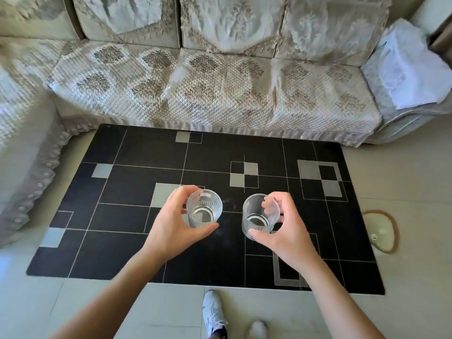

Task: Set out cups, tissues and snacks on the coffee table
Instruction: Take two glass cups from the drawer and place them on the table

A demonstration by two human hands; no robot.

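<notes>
Two clear ribbed glass tumblers are held over the black rectangular coffee table [122,250] with its grey squares and thin white lines. The left tumbler [204,208] is gripped by the left hand [175,226], thumb on the near wall, fingers curled round the far side; whether its base touches the top cannot be told. The right tumbler [260,217] is gripped by the right hand [285,231], thumb low on the near wall, fingertips over the far rim, and is tilted slightly towards the left hand. Both glasses look empty, so probably light, but rigid, slick and breakable; a side-wall grip below the rim seems safest, with a gentle set-down on the hard top. Bare tabletop lies ahead of and outward from each hand; only a narrow gap is seen between the two glasses, so a knock is the likely risk. The near table edge is below the wrists, a quilted beige sofa [220,89] beyond the far edge.
</notes>
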